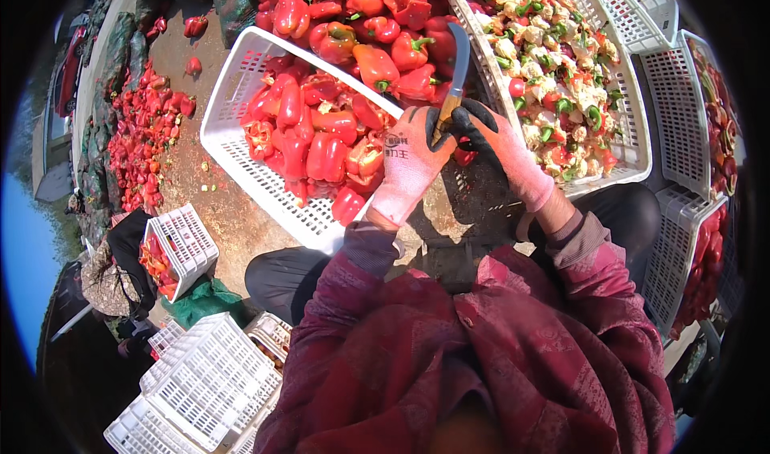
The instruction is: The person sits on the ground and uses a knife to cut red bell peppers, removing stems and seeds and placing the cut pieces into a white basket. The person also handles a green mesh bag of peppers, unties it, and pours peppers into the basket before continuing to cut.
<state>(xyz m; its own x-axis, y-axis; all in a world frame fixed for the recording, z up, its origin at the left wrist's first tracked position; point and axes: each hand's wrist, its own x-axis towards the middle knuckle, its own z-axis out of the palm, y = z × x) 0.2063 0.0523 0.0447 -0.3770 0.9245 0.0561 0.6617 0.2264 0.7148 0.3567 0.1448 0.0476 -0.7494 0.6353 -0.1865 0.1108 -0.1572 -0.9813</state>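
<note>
My left hand, in a pink work glove with dark fingertips, is at the wooden handle of a knife whose curved blade points up and away from me. My right hand, gloved the same way, meets it at the handle's lower end; which hand bears the grip is hard to tell. To the left, a white plastic crate holds red bell peppers. More whole red peppers are heaped beyond it. On the right, another white crate holds cut pepper cores with green stems and pale seeds.
Stacked white crates stand at lower left. Crates with peppers line the right side. A person is beside a tilted crate on the left. Further off are a pepper heap and green mesh sacks.
</note>
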